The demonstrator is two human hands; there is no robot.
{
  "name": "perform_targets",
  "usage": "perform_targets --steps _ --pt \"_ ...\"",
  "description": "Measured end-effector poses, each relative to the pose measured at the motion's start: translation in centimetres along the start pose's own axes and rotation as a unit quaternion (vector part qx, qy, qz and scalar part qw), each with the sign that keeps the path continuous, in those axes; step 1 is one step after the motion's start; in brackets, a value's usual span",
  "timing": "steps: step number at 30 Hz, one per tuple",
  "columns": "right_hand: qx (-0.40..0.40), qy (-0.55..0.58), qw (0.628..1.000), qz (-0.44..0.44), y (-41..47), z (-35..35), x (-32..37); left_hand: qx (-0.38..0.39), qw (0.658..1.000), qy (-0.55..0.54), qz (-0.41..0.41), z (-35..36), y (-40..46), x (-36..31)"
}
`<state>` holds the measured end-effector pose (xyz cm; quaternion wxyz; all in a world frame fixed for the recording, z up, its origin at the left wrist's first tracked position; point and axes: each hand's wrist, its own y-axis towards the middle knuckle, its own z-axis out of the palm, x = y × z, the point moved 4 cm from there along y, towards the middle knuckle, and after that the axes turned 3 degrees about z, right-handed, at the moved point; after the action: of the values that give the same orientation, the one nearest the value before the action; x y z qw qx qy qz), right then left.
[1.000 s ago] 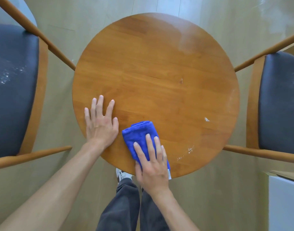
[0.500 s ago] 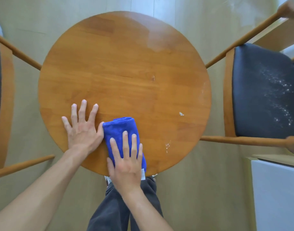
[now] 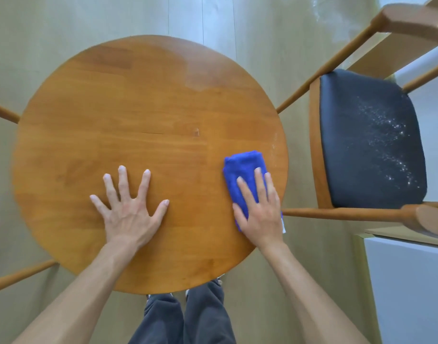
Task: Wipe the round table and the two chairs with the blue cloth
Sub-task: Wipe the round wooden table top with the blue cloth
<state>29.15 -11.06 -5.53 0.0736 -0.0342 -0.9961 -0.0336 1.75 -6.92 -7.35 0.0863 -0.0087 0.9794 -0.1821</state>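
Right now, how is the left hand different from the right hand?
The left hand lies on bare wood with its fingers spread wide; the right hand presses on the blue cloth with its fingers close together. The left hand sits nearer the middle of the table; the right hand is at the edge by the chair. Both lie flat, palm down, fingers straight.

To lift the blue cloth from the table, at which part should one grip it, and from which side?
Probably the far folded end of the blue cloth: it lies bare beyond the flat right hand pressing the near part. Come from above, pinching across its thick folded edge; the round table beneath blocks a grip from under.
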Motion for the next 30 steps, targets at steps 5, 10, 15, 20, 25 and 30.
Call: perform_targets --steps 5,10,15,20,25,30 --pt "-0.018 0.053 0.951 0.304 4.6 1.4 3.2 0.013 0.999 0.034 -0.005 0.4 0.0 0.2" --pt "0.016 0.06 0.996 0.061 2.7 1.7 10.8 0.01 1.0 0.019 -0.004 0.3 0.1 0.1" --pt "0.05 0.073 0.974 -0.208 -3.1 1.2 6.6 -0.006 1.0 0.011 0.0 0.3 0.0 0.1" --pt "0.036 0.052 0.995 -0.078 -1.9 -0.2 -3.6 -0.009 1.0 0.013 -0.005 0.3 -0.3 -0.1" --pt "-0.028 0.033 0.988 0.148 6.2 0.1 -6.1 -0.018 0.999 0.027 0.006 0.5 -0.1 -0.1" --pt "0.005 0.037 0.955 0.294 12.4 1.6 -2.4 -0.011 1.0 0.024 0.01 0.2 0.0 -0.3"
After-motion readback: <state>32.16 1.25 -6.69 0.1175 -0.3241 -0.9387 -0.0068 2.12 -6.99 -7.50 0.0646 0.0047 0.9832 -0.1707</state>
